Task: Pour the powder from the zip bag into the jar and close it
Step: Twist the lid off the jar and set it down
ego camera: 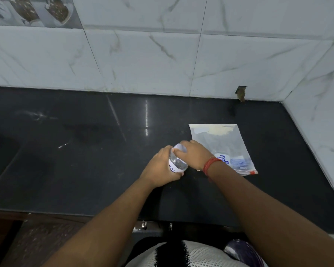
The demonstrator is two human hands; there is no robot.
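- A small clear jar (176, 163) with a white label stands on the black stone counter (85, 160), near the middle of the view and toward the near edge.
- The left hand (162, 166) wraps round the jar's body, fingers curled against its near and left side.
- The right hand (193, 154) sits over the top of the jar, fingers curled down round its white lid (180, 147); a red thread band (210, 164) circles that wrist.
- A zip freezer bag (223, 147) lies flat on the counter just right of the jar, partly under the right wrist, with a little pale powder (221, 130) left at its far end.
- White marble-look wall tiles (162, 54) rise behind and to the right of the counter.
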